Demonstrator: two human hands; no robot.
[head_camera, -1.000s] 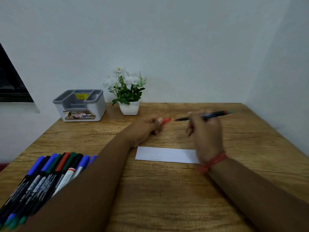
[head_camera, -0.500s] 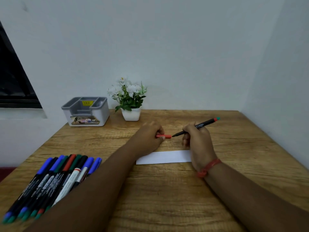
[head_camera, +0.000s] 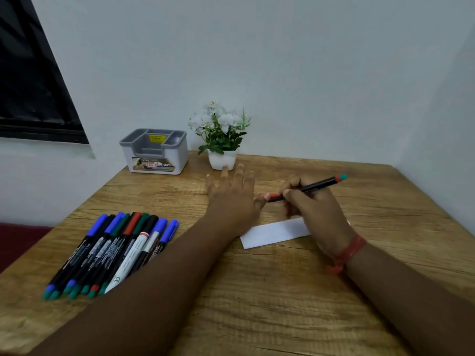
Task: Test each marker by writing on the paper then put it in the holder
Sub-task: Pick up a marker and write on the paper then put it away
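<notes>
My right hand [head_camera: 316, 211] grips a black marker [head_camera: 312, 187] with a red and teal end, tilted over the far edge of a white paper strip [head_camera: 272, 233]. A red cap [head_camera: 271, 196] sits at the marker's tip. My left hand [head_camera: 231, 199] hovers just left of it with fingers spread, and only its thumb touches the cap. Several capped markers [head_camera: 115, 250] lie in a row at the left of the table. The grey and white holder [head_camera: 154, 150] stands at the back left with nothing visible in it.
A small white pot of white flowers [head_camera: 222, 142] stands right of the holder, just beyond my left fingertips. The wooden table [head_camera: 257, 291] meets walls behind and at the right. A dark window is at the upper left.
My left hand went from pinching the red cap to spread fingers. The cap now sits on the marker's tip. My right hand has kept hold of the marker.
</notes>
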